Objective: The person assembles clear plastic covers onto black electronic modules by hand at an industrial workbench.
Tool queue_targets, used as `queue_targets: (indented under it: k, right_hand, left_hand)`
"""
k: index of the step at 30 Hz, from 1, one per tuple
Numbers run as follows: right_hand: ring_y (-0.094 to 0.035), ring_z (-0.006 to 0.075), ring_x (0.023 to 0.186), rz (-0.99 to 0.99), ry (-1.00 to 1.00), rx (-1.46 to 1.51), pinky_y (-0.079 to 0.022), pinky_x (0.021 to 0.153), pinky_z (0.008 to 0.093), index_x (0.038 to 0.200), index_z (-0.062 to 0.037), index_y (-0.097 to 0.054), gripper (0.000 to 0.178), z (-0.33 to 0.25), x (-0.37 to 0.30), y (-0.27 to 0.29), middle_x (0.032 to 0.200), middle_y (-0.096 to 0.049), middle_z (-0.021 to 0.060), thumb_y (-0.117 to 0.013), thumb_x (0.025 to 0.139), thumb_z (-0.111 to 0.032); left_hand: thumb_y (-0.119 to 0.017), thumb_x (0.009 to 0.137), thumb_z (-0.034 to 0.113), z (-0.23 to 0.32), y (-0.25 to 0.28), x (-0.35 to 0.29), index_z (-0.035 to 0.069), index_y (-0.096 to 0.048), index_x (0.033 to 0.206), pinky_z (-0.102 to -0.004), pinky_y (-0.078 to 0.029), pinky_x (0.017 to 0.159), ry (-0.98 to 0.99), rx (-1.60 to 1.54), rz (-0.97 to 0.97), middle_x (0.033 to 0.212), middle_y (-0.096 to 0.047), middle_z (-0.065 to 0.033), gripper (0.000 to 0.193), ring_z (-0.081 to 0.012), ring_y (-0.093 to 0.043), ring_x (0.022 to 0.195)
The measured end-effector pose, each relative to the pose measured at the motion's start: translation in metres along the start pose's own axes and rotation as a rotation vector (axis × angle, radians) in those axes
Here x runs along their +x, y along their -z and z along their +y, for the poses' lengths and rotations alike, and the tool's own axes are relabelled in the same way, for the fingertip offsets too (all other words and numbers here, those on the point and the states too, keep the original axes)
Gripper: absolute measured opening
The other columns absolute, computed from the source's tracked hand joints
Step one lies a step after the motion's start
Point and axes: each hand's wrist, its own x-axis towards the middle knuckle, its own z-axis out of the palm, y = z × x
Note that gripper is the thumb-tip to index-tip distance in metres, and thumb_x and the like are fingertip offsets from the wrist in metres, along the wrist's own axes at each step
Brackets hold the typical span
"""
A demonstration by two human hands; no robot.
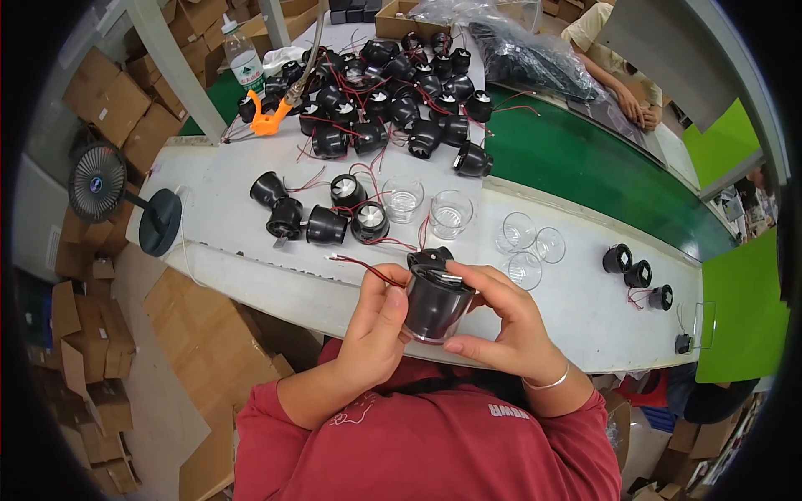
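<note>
One black cylinder (434, 311) is held up in the head view, by the near edge of the white worktop (576, 330) and in front of the person's red shirt (426, 442). The left grip (378, 326) is closed around its left side. The right grip (511, 326) clasps the right side, fingers at the top and thumb low near the clear lower rim. Red and black wires (370, 266) run out leftward above the left grip. A thin silvery strip (444, 275) lies across the top by the right fingertips; what it is cannot be told.

Just beyond, toward the left, five black housings (326, 225) stand or lie close together. Two clear glasses (451, 215) are to their right, and three more glasses (524, 270) sit together farther right. Four small black units (638, 274) are spaced out near the right end.

On the far side, a dense pile of wired black parts (422, 138) spreads out, with an orange tool (267, 123) and a bottle (245, 63) at its left. A fan (98, 182) is at far left. Another person's hands (642, 115) are at far right, beyond a green strip (568, 184).
</note>
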Motion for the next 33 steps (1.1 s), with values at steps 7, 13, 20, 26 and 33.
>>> queue_targets:
  k: [7, 13, 20, 26, 33]
  right_hand:
    - [-0.057, 0.019, 0.091, 0.04, 0.034, -0.179, -0.046, 0.073, 0.0288, 0.136, -0.0017, -0.05, 0.085, -0.017, 0.005, 0.009, 0.108, -0.06, 0.0102, -0.089, 0.065, -0.027]
    - [-0.058, 0.016, 0.096, 0.291, -0.033, -0.132, -0.048, 0.079, 0.0294, 0.116, -0.0043, -0.061, 0.058, 0.011, 0.062, 0.095, 0.104, -0.06, 0.0048, -0.085, 0.068, -0.026]
    - [-0.06, 0.0391, 0.103, 0.782, -0.463, -1.134, -0.05, 0.088, 0.0426, 0.121, 0.0032, -0.055, 0.069, 0.188, 0.113, 0.298, 0.116, -0.058, 0.026, -0.083, 0.064, -0.023]
    - [-0.05, 0.0409, 0.118, 0.859, -0.578, -1.353, -0.045, 0.096, 0.0462, 0.141, -0.001, -0.037, 0.085, 0.179, 0.128, 0.251, 0.126, -0.05, 0.0292, -0.081, 0.072, -0.026]
    - [-0.065, 0.0184, 0.077, 0.059, -0.055, -0.504, -0.052, 0.065, 0.0279, 0.106, -0.0042, -0.067, 0.038, 0.017, 0.096, 0.074, 0.098, -0.066, 0.0099, -0.08, 0.074, -0.021]
  left_hand:
    - [-0.042, 0.103, 0.029, -0.005, 0.003, 0.004, 0.009, -0.032, 0.123, -0.0352, -0.048, 0.09, 0.041, -0.012, -0.076, 0.118, -0.051, -0.0107, 0.03, -0.0189, -0.054, 0.109]
    - [-0.08, 0.077, 0.018, 0.036, 0.019, 0.03, -0.001, -0.04, 0.134, -0.0399, -0.04, 0.102, -0.444, 1.014, -0.029, 0.137, -0.045, -0.0191, 0.072, -0.0301, -0.049, 0.121]
    - [-0.078, 0.073, 0.013, 0.068, 0.138, 0.039, 0.0, -0.052, 0.117, -0.0396, -0.046, 0.083, -0.453, 1.463, 0.738, 0.105, -0.055, -0.0171, 0.053, -0.0346, -0.054, 0.096]
    - [-0.081, 0.069, 0.011, 0.035, 0.167, 0.055, 0.0, -0.046, 0.119, -0.0413, -0.044, 0.094, -0.59, 1.294, 0.721, 0.125, -0.053, -0.0231, 0.062, -0.0327, -0.056, 0.111]
    - [-0.078, 0.063, -0.007, 0.026, 0.121, 0.046, 0.008, -0.031, 0.124, -0.0428, -0.043, 0.103, -1.202, 1.018, 0.347, 0.135, -0.042, -0.0336, 0.079, -0.0348, -0.049, 0.125]
